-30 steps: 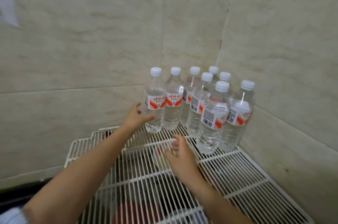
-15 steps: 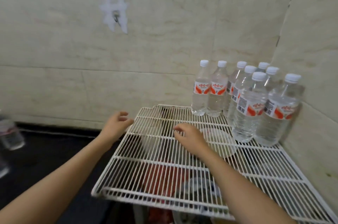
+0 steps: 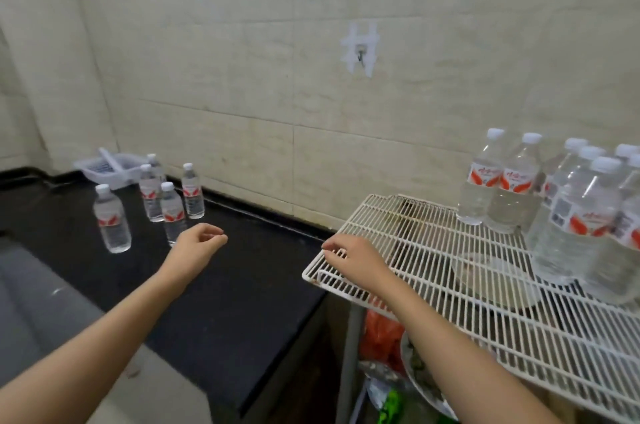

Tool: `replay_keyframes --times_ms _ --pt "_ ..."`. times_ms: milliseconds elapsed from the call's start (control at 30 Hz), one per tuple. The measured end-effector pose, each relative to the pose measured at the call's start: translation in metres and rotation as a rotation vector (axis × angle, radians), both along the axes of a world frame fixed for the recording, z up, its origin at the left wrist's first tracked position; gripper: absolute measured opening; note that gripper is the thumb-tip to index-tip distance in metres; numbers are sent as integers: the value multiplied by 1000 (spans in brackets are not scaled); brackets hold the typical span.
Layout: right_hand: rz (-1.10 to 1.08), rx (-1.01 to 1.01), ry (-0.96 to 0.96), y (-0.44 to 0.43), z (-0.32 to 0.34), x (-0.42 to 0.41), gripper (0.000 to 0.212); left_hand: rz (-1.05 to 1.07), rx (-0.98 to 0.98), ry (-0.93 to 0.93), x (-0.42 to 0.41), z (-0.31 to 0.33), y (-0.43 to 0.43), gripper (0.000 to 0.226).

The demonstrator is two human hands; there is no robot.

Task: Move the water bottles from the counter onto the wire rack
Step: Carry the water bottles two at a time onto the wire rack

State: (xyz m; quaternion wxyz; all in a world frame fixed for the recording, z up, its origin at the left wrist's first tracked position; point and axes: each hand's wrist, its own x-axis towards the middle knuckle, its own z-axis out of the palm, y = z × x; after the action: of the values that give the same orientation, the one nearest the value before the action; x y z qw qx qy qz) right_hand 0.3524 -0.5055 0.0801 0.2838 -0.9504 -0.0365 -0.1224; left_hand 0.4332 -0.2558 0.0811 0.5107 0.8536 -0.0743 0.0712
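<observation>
At the middle left of the frame, five small clear plastic water bottles with white caps and red-and-white labels (image 3: 172,212) stand upright on the shiny black worktop (image 3: 242,271). They stand close together, near the wall. One of them (image 3: 111,219) stands a bit apart, more to the left.

The white wire rack (image 3: 450,271) fills the lower right of the frame. A bunch of the same bottles (image 3: 575,212) already stands on it at the far right, packed side by side.

The left hand (image 3: 195,247) hangs in the air over the worktop, just right of the nearest bottle. Its fingers (image 3: 216,233) are loosely curled and hold nothing. The right hand (image 3: 353,257) is at the left corner of the rack, fingers bent and spread a little, holding nothing.

The bottles look full, so each one is likely a bit heavy for its size. The thin plastic will probably dent if squeezed hard, and it may be slippery. A good place to hold is around the middle, on the label. The tall bottles could tip on the rack wires, so they should be set down straight.
</observation>
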Motion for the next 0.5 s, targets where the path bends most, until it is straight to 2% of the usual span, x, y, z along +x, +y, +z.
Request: replay_keyframes --times_ms 233,367,500 --pt "70 -118 116 108 -24 -8 27 98 -43 -7 -37 -7 120 14" --pt "151 -94 148 209 -36 -5 27 188 -44 35 -73 -24 230 14" --pt "271 -82 160 313 -54 1 26 305 -35 48 -110 -43 329 4"
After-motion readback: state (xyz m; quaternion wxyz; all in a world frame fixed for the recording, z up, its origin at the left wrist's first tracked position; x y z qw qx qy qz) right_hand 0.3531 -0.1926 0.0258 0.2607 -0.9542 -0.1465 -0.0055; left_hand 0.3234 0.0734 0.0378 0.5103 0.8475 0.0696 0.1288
